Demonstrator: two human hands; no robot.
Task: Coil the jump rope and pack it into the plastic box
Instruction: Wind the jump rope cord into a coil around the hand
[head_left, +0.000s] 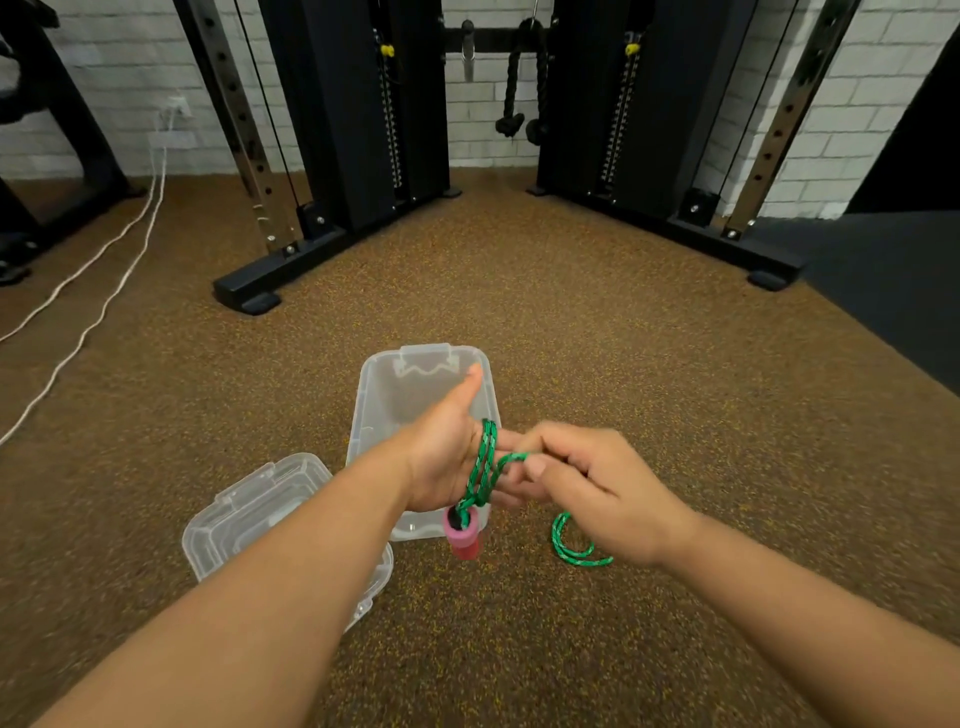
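A green jump rope (484, 462) is looped a few times around the fingers of my left hand (447, 457), which is held flat with the thumb pointing away. Its pink handle (464, 535) hangs below that hand. My right hand (587, 483) pinches the rope just right of the loops. A loose stretch of the rope (571, 551) curls on the floor under my right wrist. The clear plastic box (415, 384) stands open on the floor behind my hands.
The box's clear lid (244, 514) lies on the floor to the left, partly under my left forearm. Black cable-machine frames (291, 270) stand ahead on both sides. White cords (78, 322) trail across the brown rubber floor at the left.
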